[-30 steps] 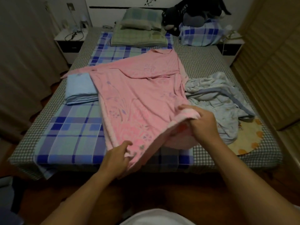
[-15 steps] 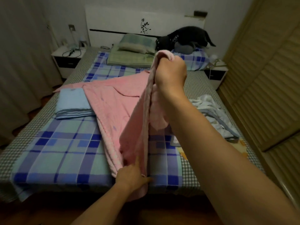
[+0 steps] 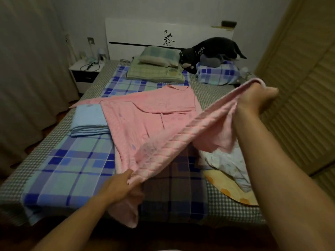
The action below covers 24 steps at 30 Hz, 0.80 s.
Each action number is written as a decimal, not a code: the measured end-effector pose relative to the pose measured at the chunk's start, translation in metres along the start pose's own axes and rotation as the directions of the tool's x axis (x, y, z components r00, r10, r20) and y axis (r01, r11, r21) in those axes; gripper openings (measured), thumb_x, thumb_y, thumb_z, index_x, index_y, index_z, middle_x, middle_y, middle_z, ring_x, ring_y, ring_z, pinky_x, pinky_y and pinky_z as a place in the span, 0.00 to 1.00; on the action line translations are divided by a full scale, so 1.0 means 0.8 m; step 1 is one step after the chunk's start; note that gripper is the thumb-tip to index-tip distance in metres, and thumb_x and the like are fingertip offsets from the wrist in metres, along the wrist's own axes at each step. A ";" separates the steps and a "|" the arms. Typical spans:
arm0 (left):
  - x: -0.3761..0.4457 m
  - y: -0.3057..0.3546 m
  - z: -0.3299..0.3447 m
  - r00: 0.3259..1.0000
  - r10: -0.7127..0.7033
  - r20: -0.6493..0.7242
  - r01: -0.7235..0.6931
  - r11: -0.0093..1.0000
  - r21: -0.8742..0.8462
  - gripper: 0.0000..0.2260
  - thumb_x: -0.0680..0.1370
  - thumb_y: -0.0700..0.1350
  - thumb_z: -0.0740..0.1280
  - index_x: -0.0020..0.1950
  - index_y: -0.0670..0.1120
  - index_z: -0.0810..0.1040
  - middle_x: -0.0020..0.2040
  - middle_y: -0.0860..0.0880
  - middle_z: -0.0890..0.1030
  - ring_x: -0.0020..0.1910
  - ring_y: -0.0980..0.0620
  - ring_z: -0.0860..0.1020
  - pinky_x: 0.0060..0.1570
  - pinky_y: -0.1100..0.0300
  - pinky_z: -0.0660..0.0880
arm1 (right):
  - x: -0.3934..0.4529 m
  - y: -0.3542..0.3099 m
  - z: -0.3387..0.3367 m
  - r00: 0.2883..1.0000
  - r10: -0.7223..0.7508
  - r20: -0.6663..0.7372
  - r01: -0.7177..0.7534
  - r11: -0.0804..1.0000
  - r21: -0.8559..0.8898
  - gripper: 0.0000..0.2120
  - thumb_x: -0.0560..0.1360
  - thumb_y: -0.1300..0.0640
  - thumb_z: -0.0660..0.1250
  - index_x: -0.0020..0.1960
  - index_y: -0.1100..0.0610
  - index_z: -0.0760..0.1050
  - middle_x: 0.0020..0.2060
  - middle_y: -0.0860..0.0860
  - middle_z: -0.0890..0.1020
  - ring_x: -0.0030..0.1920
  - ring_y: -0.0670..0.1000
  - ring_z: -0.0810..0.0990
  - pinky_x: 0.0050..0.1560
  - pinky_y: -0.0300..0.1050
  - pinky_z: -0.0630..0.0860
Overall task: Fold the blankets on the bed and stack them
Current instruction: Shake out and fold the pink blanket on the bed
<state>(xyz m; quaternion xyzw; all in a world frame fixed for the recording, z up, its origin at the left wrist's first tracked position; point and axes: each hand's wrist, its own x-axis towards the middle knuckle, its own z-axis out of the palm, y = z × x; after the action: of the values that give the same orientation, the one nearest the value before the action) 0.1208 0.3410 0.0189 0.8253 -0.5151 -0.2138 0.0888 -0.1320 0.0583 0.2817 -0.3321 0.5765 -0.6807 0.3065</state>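
Swinging out from the bed's middle toward its right edge, my right hand (image 3: 257, 96) grips the pink blanket (image 3: 154, 120). Left hand (image 3: 123, 185) pinches its near corner at the foot edge; folded blue blanket (image 3: 88, 120) lies left.

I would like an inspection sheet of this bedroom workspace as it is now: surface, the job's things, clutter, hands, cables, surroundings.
Surface: bed with a blue plaid sheet over a checked cover.
Job's things: pink blanket, partly spread, its near edge lifted; folded light blue blanket at its left; crumpled pale blanket at the right, unfolded.
Clutter: green pillows, black plush toy, plaid pillow, yellow mat.
Hands: left hand grips the pink edge near the foot of the bed; right hand holds the same edge raised.
Cables: a dark cable on the nightstand.
Surroundings: curtain at the left, slatted doors at the right, white headboard.
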 end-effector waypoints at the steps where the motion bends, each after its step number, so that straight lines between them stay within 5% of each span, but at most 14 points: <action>1: -0.002 -0.012 -0.010 0.996 0.069 0.060 -0.079 0.981 0.178 0.24 0.73 0.72 0.59 0.55 0.55 0.72 0.53 0.49 0.83 0.53 0.43 0.81 0.44 0.54 0.73 | -0.001 0.018 -0.010 0.995 -0.095 0.034 0.096 0.995 -0.014 0.07 0.73 0.60 0.56 0.50 0.55 0.68 0.43 0.49 0.74 0.45 0.53 0.76 0.41 0.43 0.72; 3: -0.007 -0.019 -0.033 0.984 0.083 0.160 -0.150 0.871 0.468 0.20 0.74 0.67 0.62 0.54 0.53 0.74 0.52 0.48 0.82 0.52 0.43 0.82 0.45 0.54 0.76 | -0.027 0.065 -0.032 0.835 -0.325 0.444 0.411 0.905 -0.111 0.15 0.69 0.53 0.56 0.54 0.54 0.71 0.45 0.52 0.78 0.43 0.52 0.76 0.43 0.51 0.76; 5: -0.007 -0.016 -0.050 0.996 0.085 0.036 -0.093 0.903 0.420 0.15 0.76 0.60 0.62 0.52 0.51 0.77 0.51 0.47 0.82 0.52 0.43 0.81 0.45 0.54 0.77 | -0.082 0.123 -0.063 0.270 -0.142 0.952 0.717 0.690 -0.100 0.30 0.67 0.44 0.56 0.69 0.45 0.68 0.59 0.53 0.77 0.51 0.51 0.78 0.51 0.49 0.77; 6: -0.006 -0.006 -0.061 0.997 0.076 -0.031 -0.060 0.933 0.355 0.14 0.77 0.59 0.61 0.51 0.50 0.78 0.52 0.48 0.82 0.53 0.44 0.81 0.45 0.54 0.75 | -0.110 0.156 -0.082 -0.005 0.098 0.995 0.825 0.562 -0.051 0.36 0.67 0.39 0.56 0.75 0.40 0.59 0.67 0.53 0.72 0.57 0.52 0.77 0.57 0.49 0.76; 7: -0.005 0.008 -0.068 0.990 0.116 -0.086 -0.083 0.946 0.312 0.15 0.76 0.59 0.59 0.50 0.50 0.78 0.52 0.49 0.81 0.53 0.44 0.79 0.45 0.53 0.74 | -0.141 0.188 -0.097 -0.174 0.304 0.937 0.874 0.486 0.004 0.41 0.67 0.34 0.57 0.78 0.35 0.47 0.73 0.52 0.66 0.63 0.53 0.76 0.62 0.50 0.74; 9: -0.004 0.042 -0.075 0.957 0.224 -0.186 -0.175 0.953 0.248 0.20 0.73 0.61 0.56 0.43 0.49 0.81 0.46 0.49 0.79 0.49 0.43 0.78 0.43 0.51 0.74 | -0.189 0.229 -0.112 -0.272 0.446 0.852 0.848 0.529 -0.006 0.49 0.66 0.26 0.61 0.74 0.29 0.32 0.79 0.49 0.57 0.72 0.55 0.70 0.69 0.52 0.70; 10: -0.003 0.055 -0.073 0.943 0.256 -0.211 -0.206 0.951 0.230 0.21 0.71 0.61 0.57 0.40 0.48 0.82 0.42 0.48 0.80 0.46 0.42 0.78 0.41 0.50 0.75 | -0.209 0.247 -0.111 -0.316 0.399 0.861 0.764 0.645 -0.018 0.50 0.66 0.26 0.65 0.74 0.28 0.34 0.79 0.46 0.57 0.73 0.53 0.69 0.69 0.51 0.70; 12: -0.003 0.072 -0.067 0.964 0.179 -0.196 -0.183 0.983 0.000 0.20 0.68 0.60 0.59 0.36 0.46 0.81 0.37 0.46 0.82 0.42 0.42 0.80 0.39 0.51 0.75 | -0.247 0.267 -0.092 -0.252 0.256 0.933 0.540 0.837 -0.085 0.40 0.69 0.38 0.74 0.72 0.28 0.53 0.72 0.37 0.65 0.69 0.45 0.71 0.67 0.43 0.71; 14: 0.002 0.073 -0.063 0.989 0.095 -0.114 -0.112 0.982 -0.152 0.17 0.66 0.62 0.59 0.32 0.49 0.74 0.33 0.45 0.80 0.40 0.44 0.81 0.36 0.54 0.72 | -0.272 0.291 -0.073 0.015 0.333 0.943 0.370 0.874 -0.315 0.25 0.71 0.45 0.73 0.63 0.31 0.67 0.59 0.36 0.76 0.60 0.42 0.77 0.59 0.37 0.74; 16: 0.016 0.055 -0.061 0.991 0.131 -0.026 -0.132 0.990 -0.046 0.16 0.69 0.62 0.62 0.35 0.50 0.70 0.36 0.45 0.80 0.42 0.44 0.80 0.37 0.54 0.71 | -0.269 0.316 -0.062 0.202 0.500 0.842 0.495 0.690 -0.528 0.15 0.72 0.45 0.66 0.58 0.40 0.77 0.53 0.45 0.83 0.54 0.52 0.82 0.51 0.42 0.77; 18: 0.039 0.024 -0.056 0.981 0.096 0.169 -0.129 0.973 0.194 0.12 0.74 0.58 0.65 0.47 0.50 0.73 0.50 0.44 0.81 0.50 0.41 0.80 0.44 0.53 0.73 | -0.234 0.343 -0.051 0.331 0.433 0.838 0.706 0.476 -0.524 0.14 0.70 0.50 0.65 0.54 0.49 0.81 0.46 0.53 0.85 0.47 0.58 0.83 0.40 0.46 0.74; 19: 0.054 0.004 -0.046 0.965 0.055 0.257 -0.128 0.952 0.278 0.13 0.76 0.56 0.65 0.53 0.49 0.73 0.56 0.42 0.79 0.54 0.41 0.79 0.46 0.53 0.73 | -0.211 0.354 -0.045 0.328 0.274 0.904 0.841 0.352 -0.412 0.10 0.69 0.53 0.68 0.50 0.52 0.80 0.41 0.53 0.83 0.41 0.58 0.83 0.34 0.46 0.70; 21: 0.089 -0.030 -0.024 0.919 -0.009 0.395 -0.127 0.940 0.316 0.17 0.77 0.55 0.66 0.61 0.48 0.72 0.61 0.42 0.78 0.58 0.41 0.78 0.48 0.55 0.71 | -0.168 0.358 -0.032 0.183 0.141 0.973 0.975 0.102 -0.198 0.11 0.64 0.57 0.74 0.44 0.53 0.78 0.36 0.52 0.80 0.32 0.58 0.79 0.28 0.46 0.65; 24: 0.131 -0.047 -0.001 0.803 0.034 0.595 -0.194 0.959 0.207 0.19 0.77 0.58 0.66 0.62 0.47 0.76 0.62 0.44 0.79 0.59 0.42 0.78 0.52 0.55 0.72 | -0.151 0.374 -0.051 0.213 0.496 0.842 0.975 -0.052 -0.216 0.13 0.65 0.58 0.75 0.50 0.54 0.80 0.45 0.53 0.83 0.44 0.57 0.83 0.40 0.49 0.78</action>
<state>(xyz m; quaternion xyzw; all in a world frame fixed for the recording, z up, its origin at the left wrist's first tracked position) 0.1912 0.2646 -0.0215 0.6908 -0.5895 -0.3828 -0.1694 -0.0830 0.1342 -0.0310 -0.8855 0.4194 0.1986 0.0248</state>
